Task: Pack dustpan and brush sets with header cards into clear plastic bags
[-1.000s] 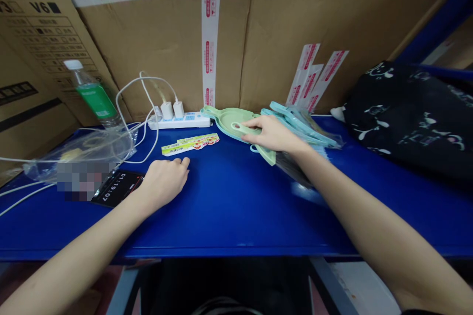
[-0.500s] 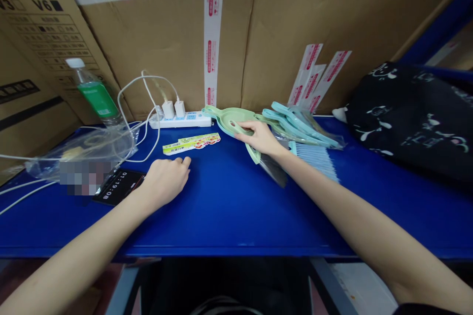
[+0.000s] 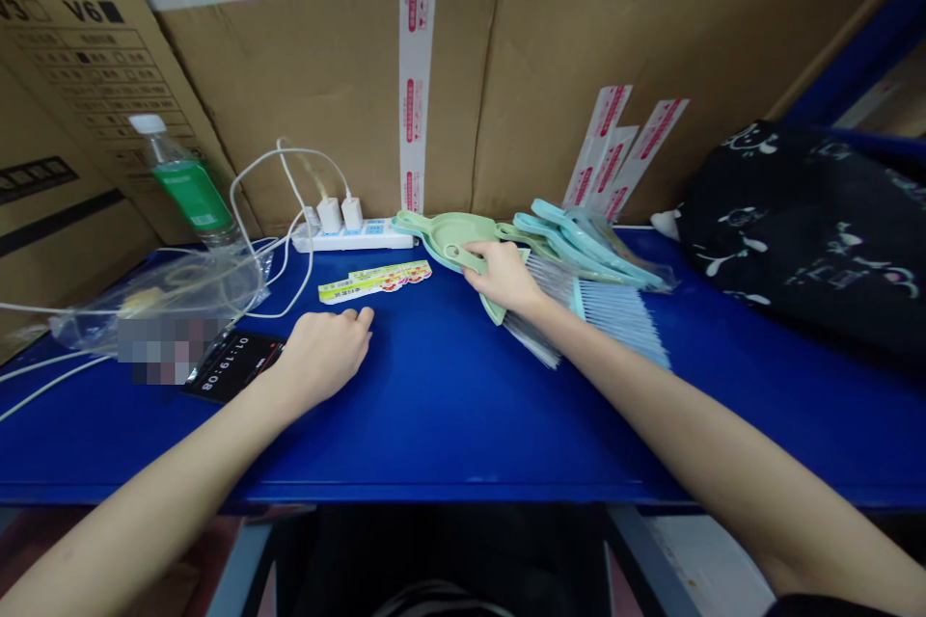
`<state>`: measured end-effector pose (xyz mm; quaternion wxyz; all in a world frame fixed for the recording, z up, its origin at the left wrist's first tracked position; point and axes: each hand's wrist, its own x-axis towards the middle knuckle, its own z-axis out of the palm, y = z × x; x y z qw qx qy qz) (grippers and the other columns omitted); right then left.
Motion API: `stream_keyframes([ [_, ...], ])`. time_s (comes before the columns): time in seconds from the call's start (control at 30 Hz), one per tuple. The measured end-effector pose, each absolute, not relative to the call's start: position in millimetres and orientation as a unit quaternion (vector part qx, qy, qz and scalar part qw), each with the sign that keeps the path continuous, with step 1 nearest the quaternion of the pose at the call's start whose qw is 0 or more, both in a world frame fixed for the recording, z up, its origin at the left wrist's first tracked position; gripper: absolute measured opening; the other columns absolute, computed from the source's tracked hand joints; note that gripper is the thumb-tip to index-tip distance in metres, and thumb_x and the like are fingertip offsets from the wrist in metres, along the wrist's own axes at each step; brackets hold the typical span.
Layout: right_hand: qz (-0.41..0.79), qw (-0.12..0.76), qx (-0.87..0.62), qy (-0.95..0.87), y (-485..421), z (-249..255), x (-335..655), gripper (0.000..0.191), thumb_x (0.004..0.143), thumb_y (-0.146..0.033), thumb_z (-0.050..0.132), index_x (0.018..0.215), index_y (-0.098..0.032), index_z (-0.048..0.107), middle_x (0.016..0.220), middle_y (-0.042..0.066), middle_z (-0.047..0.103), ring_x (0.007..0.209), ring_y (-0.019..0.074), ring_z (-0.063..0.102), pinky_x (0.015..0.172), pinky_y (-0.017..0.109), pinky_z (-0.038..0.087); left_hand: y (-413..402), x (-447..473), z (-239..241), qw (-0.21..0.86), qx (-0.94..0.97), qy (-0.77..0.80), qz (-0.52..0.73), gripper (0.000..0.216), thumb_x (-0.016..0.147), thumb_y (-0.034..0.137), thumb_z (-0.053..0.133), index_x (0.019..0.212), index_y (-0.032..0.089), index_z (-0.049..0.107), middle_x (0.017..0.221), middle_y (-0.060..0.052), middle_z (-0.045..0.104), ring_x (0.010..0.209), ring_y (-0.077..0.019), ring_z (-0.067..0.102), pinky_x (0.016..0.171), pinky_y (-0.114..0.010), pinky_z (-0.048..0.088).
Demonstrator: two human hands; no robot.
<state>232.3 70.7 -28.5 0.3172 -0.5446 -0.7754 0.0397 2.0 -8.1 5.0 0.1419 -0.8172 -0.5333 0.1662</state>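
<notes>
My right hand (image 3: 504, 278) is closed around the handle of a green hand brush (image 3: 494, 308) at the middle of the table. Its pale bristles (image 3: 533, 343) point toward me, partly covered by my wrist. Just behind lies a green dustpan (image 3: 457, 228), with a blue edge showing beneath it. To the right, blue bristles (image 3: 623, 316) of another brush spread past my forearm, which hides part of them. My left hand (image 3: 329, 354) rests on the table with its fingers curled in, holding nothing visible, beside a black timer (image 3: 235, 368).
Blue-handled pieces in clear plastic (image 3: 589, 246) lie at the back right, near a dark patterned bag (image 3: 810, 241). Two printed cardboard labels (image 3: 372, 281) lie before a white power strip (image 3: 394, 234). A bottle (image 3: 192, 188), cables and a plastic bag (image 3: 163, 289) occupy the left. Cardboard boxes (image 3: 304, 96) stand behind.
The green brush has turned slightly in my right hand, so its bristles now look paler and more spread. The blue bristles have shifted a little toward me. My left hand stays put.
</notes>
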Motion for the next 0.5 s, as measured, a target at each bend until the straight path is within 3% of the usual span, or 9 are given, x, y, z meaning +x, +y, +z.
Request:
stream_keyframes([
  [0.5,-0.005,0.348,-0.526,-0.776,66.8,-19.1,231.2,0.022,0.071,-0.012,0.058,0.09,-0.018,0.067,0.086,0.008,0.073,0.081,0.0275,0.065,0.077,0.041,0.042,-8.8,2.1,6.4,0.148,-0.816,-0.534,0.164,0.028,0.094,0.02,0.035,0.106,0.011,0.059,0.088,-0.015,0.071,0.075,-0.03,0.07,0.059,-0.033,0.047],
])
